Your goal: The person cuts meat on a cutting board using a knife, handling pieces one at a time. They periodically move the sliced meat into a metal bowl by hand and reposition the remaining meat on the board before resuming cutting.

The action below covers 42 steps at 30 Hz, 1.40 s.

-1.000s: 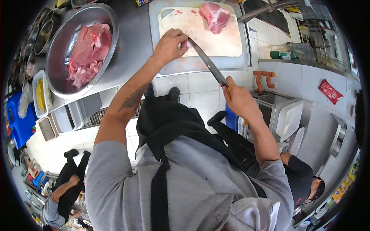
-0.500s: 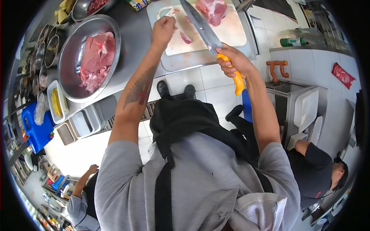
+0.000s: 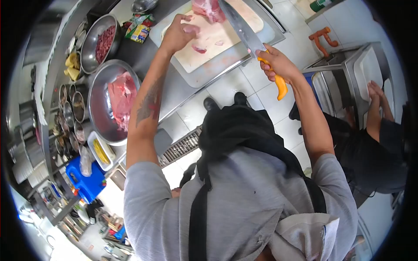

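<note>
My right hand (image 3: 278, 65) grips the yellow handle of a large knife (image 3: 241, 28), its blade angled up and left beside the chunk of raw meat (image 3: 209, 9). The meat lies at the far side of a white cutting board (image 3: 204, 61), partly out of view. Over the board's left part hovers my left hand (image 3: 177, 35), fingers apart. Just below it lies a small meat scrap (image 3: 199, 50), with a smaller scrap (image 3: 219, 42) to the right. A steel bowl (image 3: 96, 102) left of my forearm holds large pieces of raw meat (image 3: 123, 98).
Another steel bowl (image 3: 89, 52) holds diced red meat, near a colourful packet (image 3: 139, 32). A white basket (image 3: 95, 150) with yellow contents and a blue container (image 3: 82, 178) are at left. At right, a person in dark clothes (image 3: 374, 152) stands by a steel unit (image 3: 344, 65).
My left hand has gone from a closed fist to spread fingers over the board. The knife stays in my right hand. The view has turned, and the person at right now has hands raised.
</note>
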Each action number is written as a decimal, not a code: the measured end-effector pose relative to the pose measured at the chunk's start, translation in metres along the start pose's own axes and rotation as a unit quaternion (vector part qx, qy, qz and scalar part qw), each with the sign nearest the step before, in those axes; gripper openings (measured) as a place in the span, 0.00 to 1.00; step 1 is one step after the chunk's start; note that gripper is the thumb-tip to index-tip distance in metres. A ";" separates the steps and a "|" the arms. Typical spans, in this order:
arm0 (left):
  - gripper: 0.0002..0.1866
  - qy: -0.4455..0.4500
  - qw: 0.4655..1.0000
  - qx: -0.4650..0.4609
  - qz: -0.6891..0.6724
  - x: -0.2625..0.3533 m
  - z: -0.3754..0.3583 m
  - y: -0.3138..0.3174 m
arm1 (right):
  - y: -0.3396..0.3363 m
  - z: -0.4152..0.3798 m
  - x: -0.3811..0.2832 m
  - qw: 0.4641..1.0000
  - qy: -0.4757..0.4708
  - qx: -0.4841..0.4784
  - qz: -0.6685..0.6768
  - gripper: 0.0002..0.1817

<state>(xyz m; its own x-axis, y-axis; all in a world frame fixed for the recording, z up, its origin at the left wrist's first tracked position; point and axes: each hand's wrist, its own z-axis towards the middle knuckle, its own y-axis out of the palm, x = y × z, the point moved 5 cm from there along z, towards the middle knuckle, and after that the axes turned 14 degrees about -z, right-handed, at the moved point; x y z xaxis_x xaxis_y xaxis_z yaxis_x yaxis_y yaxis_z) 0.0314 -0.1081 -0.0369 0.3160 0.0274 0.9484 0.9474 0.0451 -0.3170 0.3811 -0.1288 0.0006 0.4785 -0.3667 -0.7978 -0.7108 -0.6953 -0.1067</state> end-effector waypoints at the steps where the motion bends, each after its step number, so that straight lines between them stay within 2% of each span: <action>1: 0.09 0.001 1.000 -0.011 0.007 0.008 0.001 0.003 | 0.002 -0.005 0.005 1.000 0.004 -0.004 -0.010 0.11; 2: 0.09 0.029 0.983 -0.030 0.180 0.020 -0.002 0.007 | 0.005 -0.008 0.010 1.000 0.010 -0.008 -0.021 0.12; 3: 0.09 0.059 0.935 -0.046 0.347 0.031 -0.005 0.013 | 0.006 -0.009 0.016 1.000 0.010 -0.005 -0.011 0.12; 4: 0.15 0.119 0.907 -0.065 0.399 0.034 -0.004 0.023 | 0.007 -0.009 0.023 1.000 0.017 0.002 -0.013 0.13; 5: 0.15 0.122 0.905 -0.072 0.402 0.032 -0.004 0.027 | 0.008 -0.010 0.028 1.000 0.024 0.009 -0.017 0.15; 7: 0.24 0.053 0.931 -0.191 0.306 0.023 -0.011 0.043 | 0.010 -0.013 0.033 1.000 0.025 -0.003 -0.015 0.16; 8: 0.30 -0.042 0.939 -0.179 0.290 0.024 -0.008 0.042 | 0.011 -0.014 0.034 0.999 0.025 -0.016 -0.018 0.17; 9: 0.30 -0.041 0.938 -0.182 0.293 0.019 -0.008 0.038 | 0.011 -0.016 0.034 1.000 0.024 -0.015 -0.014 0.17; 11: 0.29 0.208 0.904 -0.186 0.325 0.016 -0.013 0.036 | 0.011 -0.023 0.029 1.000 0.006 -0.019 -0.008 0.16; 14: 0.29 0.196 0.883 -0.246 0.348 0.000 -0.018 0.043 | 0.011 -0.025 0.028 1.000 0.004 -0.012 -0.016 0.16; 18: 0.24 0.175 0.885 -0.240 0.359 0.017 -0.033 0.046 | 0.014 -0.024 0.032 1.000 0.006 -0.012 -0.022 0.16; 20: 0.18 0.037 0.922 -0.169 0.347 0.006 -0.035 0.034 | 0.019 -0.026 0.031 0.998 0.011 -0.018 -0.062 0.16; 21: 0.18 0.037 0.922 -0.167 0.348 0.003 -0.044 0.037 | 0.023 -0.026 0.033 0.998 0.009 -0.018 -0.063 0.16; 23: 0.21 -0.069 0.974 0.003 0.215 -0.005 -0.059 0.029 | 0.030 -0.026 0.037 0.991 0.010 -0.018 -0.129 0.15; 24: 0.26 -0.129 0.979 0.042 0.155 -0.015 -0.058 0.028 | 0.034 -0.025 0.036 0.988 0.019 -0.020 -0.151 0.15; 25: 0.26 -0.130 0.979 0.046 0.150 -0.021 -0.053 0.031 | 0.036 -0.023 0.036 0.987 0.020 -0.022 -0.157 0.15; 27: 0.26 -0.024 0.968 0.054 0.245 -0.024 -0.045 0.036 | 0.044 -0.017 0.036 0.985 0.010 -0.035 -0.170 0.15; 28: 0.26 -0.028 0.968 0.063 0.242 -0.025 -0.041 0.037 | 0.044 -0.012 0.036 0.984 0.006 -0.054 -0.169 0.19; 30: 0.21 -0.048 0.948 0.085 0.303 -0.018 -0.029 0.034 | 0.043 -0.008 0.033 0.983 0.002 -0.046 -0.175 0.19; 31: 0.21 -0.051 0.948 0.090 0.302 -0.021 -0.026 0.026 | 0.044 -0.008 0.029 0.984 0.000 -0.033 -0.173 0.19; 33: 0.16 -0.010 0.971 0.141 0.191 -0.021 -0.023 0.006 | 0.043 -0.011 0.020 0.983 -0.005 -0.036 -0.180 0.20; 35: 0.14 0.012 0.968 0.146 0.202 -0.021 -0.028 -0.002 | 0.041 -0.011 0.017 0.982 -0.007 -0.035 -0.185 0.21; 37: 0.13 0.077 0.959 0.119 0.245 -0.029 -0.033 0.005 | 0.043 -0.008 0.021 0.985 -0.007 -0.043 -0.169 0.24; 38: 0.13 0.075 0.959 0.121 0.245 -0.036 -0.033 0.005 | 0.045 -0.008 0.023 0.984 -0.007 -0.045 -0.170 0.24; 40: 0.13 -0.004 0.981 0.191 0.041 -0.050 -0.027 -0.004 | 0.047 -0.004 0.024 0.985 -0.012 -0.030 -0.168 0.25; 41: 0.13 -0.006 0.980 0.193 0.040 -0.049 -0.029 -0.005 | 0.049 -0.004 0.027 0.985 -0.011 -0.031 -0.170 0.25; 42: 0.11 -0.007 0.978 0.207 -0.021 -0.049 -0.030 -0.009 | 0.050 -0.002 0.029 0.987 -0.005 -0.028 -0.158 0.26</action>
<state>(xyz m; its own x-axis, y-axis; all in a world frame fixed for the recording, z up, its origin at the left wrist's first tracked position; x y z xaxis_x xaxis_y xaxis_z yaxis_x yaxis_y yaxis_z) 0.0091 -0.1401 -0.0797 0.2727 0.0310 0.9616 0.8571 0.4461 -0.2575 0.3602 -0.1755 -0.0263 0.6661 -0.1198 -0.7362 -0.4977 -0.8066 -0.3191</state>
